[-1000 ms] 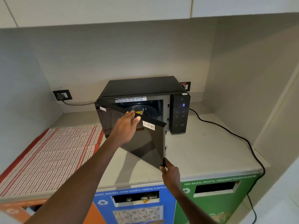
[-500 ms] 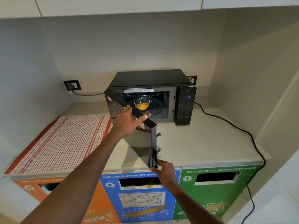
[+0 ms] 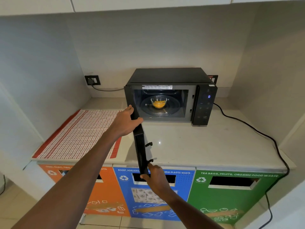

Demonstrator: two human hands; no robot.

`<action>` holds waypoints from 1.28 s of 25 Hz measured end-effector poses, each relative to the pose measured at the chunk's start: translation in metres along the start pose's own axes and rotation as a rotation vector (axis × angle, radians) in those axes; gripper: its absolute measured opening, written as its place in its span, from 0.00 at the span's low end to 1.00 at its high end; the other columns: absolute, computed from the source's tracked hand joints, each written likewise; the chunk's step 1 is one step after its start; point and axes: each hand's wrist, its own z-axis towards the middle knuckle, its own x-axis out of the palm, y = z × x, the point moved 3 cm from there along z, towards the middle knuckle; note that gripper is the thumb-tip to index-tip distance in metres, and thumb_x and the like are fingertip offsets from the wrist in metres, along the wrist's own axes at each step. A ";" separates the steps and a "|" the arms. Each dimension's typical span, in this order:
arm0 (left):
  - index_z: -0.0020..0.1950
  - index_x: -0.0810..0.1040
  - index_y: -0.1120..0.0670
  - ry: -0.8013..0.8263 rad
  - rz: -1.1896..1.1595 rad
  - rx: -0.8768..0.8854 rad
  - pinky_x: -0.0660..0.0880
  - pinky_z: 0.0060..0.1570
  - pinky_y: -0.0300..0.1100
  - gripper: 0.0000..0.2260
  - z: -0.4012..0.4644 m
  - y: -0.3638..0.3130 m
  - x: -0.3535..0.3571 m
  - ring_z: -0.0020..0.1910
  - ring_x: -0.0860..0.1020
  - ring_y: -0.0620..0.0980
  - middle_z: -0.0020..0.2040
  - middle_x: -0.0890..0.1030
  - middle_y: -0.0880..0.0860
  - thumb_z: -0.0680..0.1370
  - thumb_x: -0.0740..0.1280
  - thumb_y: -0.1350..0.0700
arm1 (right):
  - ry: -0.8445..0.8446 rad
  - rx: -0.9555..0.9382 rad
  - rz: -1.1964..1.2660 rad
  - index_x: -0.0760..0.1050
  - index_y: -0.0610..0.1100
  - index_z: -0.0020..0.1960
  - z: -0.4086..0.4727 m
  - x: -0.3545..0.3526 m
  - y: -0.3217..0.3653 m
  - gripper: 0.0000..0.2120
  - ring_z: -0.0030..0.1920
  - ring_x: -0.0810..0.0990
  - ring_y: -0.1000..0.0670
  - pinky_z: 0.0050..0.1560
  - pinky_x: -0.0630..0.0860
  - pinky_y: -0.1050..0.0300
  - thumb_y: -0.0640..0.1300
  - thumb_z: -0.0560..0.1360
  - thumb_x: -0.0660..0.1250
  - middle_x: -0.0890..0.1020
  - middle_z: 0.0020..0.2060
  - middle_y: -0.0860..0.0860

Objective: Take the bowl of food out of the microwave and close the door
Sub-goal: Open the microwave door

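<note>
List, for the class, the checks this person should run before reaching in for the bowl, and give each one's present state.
1. Door swung clear of the opening: ok.
2. Bowl upright on the turntable: ok.
3. Path to the bowl free of other items: ok.
4. A hand free to reach in: not ok; left hand grips the door's top edge, right hand its lower corner.
5. Bowl cool enough to touch: cannot tell.
6. Bare counter in front for setting it down: ok.
</note>
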 end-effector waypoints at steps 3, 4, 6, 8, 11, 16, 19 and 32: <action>0.77 0.59 0.54 0.039 0.047 -0.023 0.61 0.74 0.53 0.35 -0.002 0.009 -0.013 0.76 0.60 0.55 0.80 0.57 0.49 0.74 0.66 0.43 | 0.014 -0.048 -0.026 0.74 0.44 0.60 -0.003 0.011 0.013 0.13 0.45 0.84 0.50 0.36 0.69 0.76 0.45 0.76 0.67 0.85 0.50 0.46; 0.77 0.59 0.55 0.047 0.063 -0.033 0.61 0.74 0.52 0.35 -0.003 0.011 -0.017 0.77 0.60 0.55 0.80 0.57 0.49 0.74 0.66 0.43 | 0.029 -0.065 -0.024 0.74 0.45 0.60 -0.004 0.014 0.018 0.13 0.45 0.84 0.49 0.37 0.73 0.72 0.44 0.76 0.66 0.84 0.50 0.46; 0.77 0.59 0.55 0.055 0.100 -0.045 0.59 0.74 0.51 0.34 -0.005 0.016 -0.021 0.77 0.58 0.55 0.80 0.56 0.50 0.75 0.66 0.45 | 0.066 -0.096 -0.028 0.72 0.45 0.60 -0.005 0.019 0.025 0.13 0.47 0.84 0.47 0.41 0.77 0.64 0.43 0.76 0.66 0.83 0.52 0.45; 0.77 0.58 0.56 0.053 0.112 -0.058 0.59 0.73 0.49 0.33 -0.007 0.019 -0.024 0.77 0.58 0.55 0.80 0.55 0.50 0.76 0.65 0.48 | 0.108 -0.132 -0.053 0.71 0.45 0.62 -0.006 0.023 0.033 0.16 0.50 0.83 0.46 0.45 0.79 0.60 0.44 0.76 0.66 0.82 0.53 0.44; 0.76 0.60 0.58 0.048 0.141 -0.062 0.60 0.72 0.46 0.30 -0.010 0.019 -0.028 0.77 0.59 0.56 0.80 0.55 0.53 0.78 0.63 0.51 | 0.205 -0.163 -0.107 0.67 0.45 0.64 -0.009 0.028 0.041 0.21 0.51 0.80 0.44 0.48 0.81 0.51 0.46 0.74 0.68 0.80 0.53 0.43; 0.71 0.67 0.63 0.047 0.229 -0.068 0.64 0.69 0.47 0.23 -0.014 0.021 -0.038 0.74 0.64 0.59 0.77 0.62 0.59 0.78 0.62 0.55 | 0.382 -0.240 -0.130 0.56 0.45 0.73 -0.012 0.033 0.051 0.34 0.53 0.77 0.39 0.45 0.75 0.48 0.46 0.73 0.69 0.75 0.59 0.39; 0.68 0.70 0.64 0.038 0.261 -0.062 0.69 0.63 0.48 0.20 -0.014 0.025 -0.043 0.67 0.71 0.60 0.72 0.69 0.61 0.78 0.61 0.58 | 0.453 -0.249 -0.133 0.50 0.48 0.75 -0.011 0.037 0.059 0.40 0.55 0.75 0.38 0.47 0.74 0.47 0.46 0.72 0.70 0.72 0.62 0.38; 0.51 0.77 0.66 -0.137 0.397 0.056 0.59 0.26 0.32 0.07 -0.020 0.026 -0.053 0.29 0.67 0.44 0.42 0.75 0.56 0.75 0.65 0.64 | 0.633 -0.333 -0.226 0.41 0.44 0.78 0.005 0.037 0.080 0.47 0.61 0.68 0.34 0.50 0.72 0.42 0.45 0.72 0.72 0.59 0.75 0.41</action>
